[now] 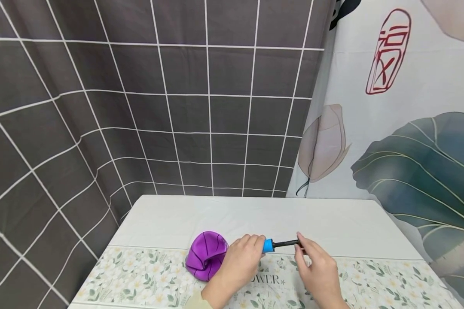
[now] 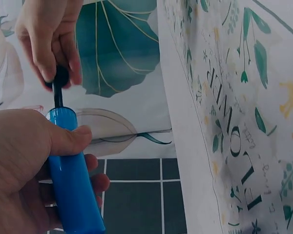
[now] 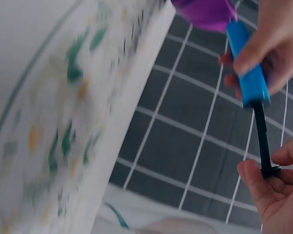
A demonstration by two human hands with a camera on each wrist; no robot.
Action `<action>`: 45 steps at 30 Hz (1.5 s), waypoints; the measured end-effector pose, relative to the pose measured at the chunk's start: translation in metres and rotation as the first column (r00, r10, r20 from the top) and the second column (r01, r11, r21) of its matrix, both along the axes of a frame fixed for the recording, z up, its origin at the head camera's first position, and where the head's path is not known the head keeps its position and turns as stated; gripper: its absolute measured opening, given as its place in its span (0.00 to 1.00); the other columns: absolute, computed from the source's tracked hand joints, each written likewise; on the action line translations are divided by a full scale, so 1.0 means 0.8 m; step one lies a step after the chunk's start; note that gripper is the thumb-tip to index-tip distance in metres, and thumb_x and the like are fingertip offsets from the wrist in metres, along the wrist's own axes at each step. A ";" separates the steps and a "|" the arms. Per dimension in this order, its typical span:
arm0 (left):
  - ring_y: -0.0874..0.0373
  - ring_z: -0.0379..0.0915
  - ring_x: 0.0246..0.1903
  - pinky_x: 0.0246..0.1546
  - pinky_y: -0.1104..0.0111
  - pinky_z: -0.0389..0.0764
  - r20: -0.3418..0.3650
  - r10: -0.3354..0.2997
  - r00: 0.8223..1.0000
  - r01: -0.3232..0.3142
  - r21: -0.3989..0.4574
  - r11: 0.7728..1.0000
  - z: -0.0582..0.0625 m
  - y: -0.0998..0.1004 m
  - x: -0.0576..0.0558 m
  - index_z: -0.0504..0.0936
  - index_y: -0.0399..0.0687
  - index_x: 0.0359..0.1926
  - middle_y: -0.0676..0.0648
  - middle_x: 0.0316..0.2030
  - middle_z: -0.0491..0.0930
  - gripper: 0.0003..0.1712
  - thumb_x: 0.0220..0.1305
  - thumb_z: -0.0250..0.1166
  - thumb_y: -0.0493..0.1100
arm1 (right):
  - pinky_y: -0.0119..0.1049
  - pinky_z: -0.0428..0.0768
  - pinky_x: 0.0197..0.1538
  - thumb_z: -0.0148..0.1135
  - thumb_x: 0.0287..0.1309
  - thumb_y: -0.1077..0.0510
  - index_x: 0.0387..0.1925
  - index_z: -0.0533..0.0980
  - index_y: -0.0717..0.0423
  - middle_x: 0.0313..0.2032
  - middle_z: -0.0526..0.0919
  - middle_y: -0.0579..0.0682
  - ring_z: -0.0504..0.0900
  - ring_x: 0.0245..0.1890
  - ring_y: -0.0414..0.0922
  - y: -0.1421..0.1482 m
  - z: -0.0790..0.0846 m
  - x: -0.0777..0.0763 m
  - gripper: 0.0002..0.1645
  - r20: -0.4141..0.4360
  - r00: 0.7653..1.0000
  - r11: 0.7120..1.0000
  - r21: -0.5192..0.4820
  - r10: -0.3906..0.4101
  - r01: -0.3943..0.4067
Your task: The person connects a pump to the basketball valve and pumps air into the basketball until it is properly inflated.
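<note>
A blue hand pump (image 2: pixel 74 180) with a black plunger rod (image 3: pixel 261 139) is held between my two hands above the table. My left hand (image 1: pixel 242 259) wraps its fingers and thumb around the blue barrel. At the rod's outer end, my right hand (image 1: pixel 318 267) pinches the black handle (image 3: pixel 270 171), and a length of rod shows outside the barrel. A purple ball (image 1: pixel 206 256) with dark lines, dented and partly deflated, sits left of my left hand. In the right wrist view the pump's far tip meets the purple ball; whether it is inserted I cannot tell.
Beneath my hands lies a white table (image 1: pixel 255 214) with a flower-printed cloth band (image 1: pixel 139 274) across it. A dark grey gridded curtain (image 1: pixel 185 111) hangs behind and to the left. At the right hangs a white curtain (image 1: pixel 355 73) printed with leaves.
</note>
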State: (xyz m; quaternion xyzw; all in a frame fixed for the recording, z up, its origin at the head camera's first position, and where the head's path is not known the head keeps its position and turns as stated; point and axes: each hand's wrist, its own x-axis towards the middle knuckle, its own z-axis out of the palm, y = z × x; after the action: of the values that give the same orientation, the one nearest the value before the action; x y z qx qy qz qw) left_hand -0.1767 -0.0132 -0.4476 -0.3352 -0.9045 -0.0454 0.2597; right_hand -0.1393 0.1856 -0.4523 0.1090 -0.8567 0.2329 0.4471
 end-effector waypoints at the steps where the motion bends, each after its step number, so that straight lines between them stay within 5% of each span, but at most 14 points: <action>1: 0.60 0.80 0.39 0.38 0.72 0.82 -0.004 0.000 1.000 0.000 -0.002 1.000 0.000 0.000 0.000 0.81 0.45 0.52 0.51 0.42 0.84 0.22 0.60 0.74 0.47 | 0.33 0.85 0.32 0.72 0.46 0.72 0.48 0.83 0.67 0.38 0.89 0.58 0.87 0.27 0.44 -0.006 -0.002 0.000 0.23 0.000 1.000 1.000 0.008 0.017 -0.017; 11: 0.61 0.81 0.41 0.42 0.72 0.83 -0.024 -0.035 0.999 0.035 0.006 0.999 -0.005 -0.003 -0.003 0.81 0.46 0.53 0.52 0.44 0.85 0.23 0.59 0.74 0.45 | 0.21 0.82 0.32 0.75 0.44 0.73 0.45 0.85 0.64 0.37 0.89 0.52 0.86 0.27 0.39 -0.019 -0.002 -0.004 0.22 0.079 0.992 0.995 -0.023 0.094 -0.093; 22: 0.61 0.80 0.43 0.44 0.72 0.82 0.070 -0.030 0.997 0.029 0.023 0.999 -0.001 -0.007 -0.005 0.78 0.45 0.56 0.51 0.45 0.84 0.23 0.62 0.72 0.45 | 0.17 0.79 0.33 0.70 0.48 0.73 0.48 0.85 0.63 0.39 0.89 0.57 0.87 0.28 0.49 0.046 0.023 0.002 0.21 0.111 0.992 0.998 -0.021 -0.058 0.060; 28: 0.61 0.80 0.42 0.44 0.72 0.82 0.060 -0.028 0.998 0.027 0.019 0.999 -0.002 -0.006 -0.004 0.78 0.45 0.55 0.52 0.44 0.84 0.22 0.62 0.72 0.45 | 0.13 0.77 0.34 0.70 0.48 0.73 0.48 0.84 0.64 0.39 0.89 0.58 0.87 0.29 0.51 0.057 0.025 0.004 0.21 0.105 0.993 0.998 -0.031 -0.059 0.062; 38: 0.60 0.79 0.40 0.41 0.71 0.82 -0.044 0.008 0.999 -0.009 -0.025 1.000 0.000 -0.002 -0.002 0.80 0.44 0.54 0.51 0.43 0.84 0.22 0.62 0.72 0.47 | 0.20 0.82 0.37 0.72 0.48 0.72 0.48 0.84 0.65 0.38 0.88 0.54 0.87 0.28 0.45 0.017 0.011 -0.002 0.22 0.036 0.999 1.000 0.006 -0.018 0.018; 45: 0.60 0.79 0.39 0.41 0.71 0.83 -0.078 0.003 0.997 -0.006 -0.041 0.999 -0.001 0.001 0.002 0.81 0.44 0.52 0.51 0.41 0.84 0.21 0.60 0.73 0.46 | 0.21 0.82 0.34 0.73 0.46 0.72 0.47 0.83 0.67 0.37 0.88 0.54 0.86 0.27 0.39 -0.020 -0.003 -0.004 0.22 0.034 0.994 0.995 0.018 0.099 -0.100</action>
State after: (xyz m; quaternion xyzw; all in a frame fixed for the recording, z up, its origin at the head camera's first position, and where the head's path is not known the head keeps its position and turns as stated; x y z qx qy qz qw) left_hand -0.1755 -0.0127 -0.4488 -0.3400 -0.8952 -0.0128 0.2877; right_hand -0.1425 0.1699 -0.4545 0.1522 -0.8598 0.2483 0.4196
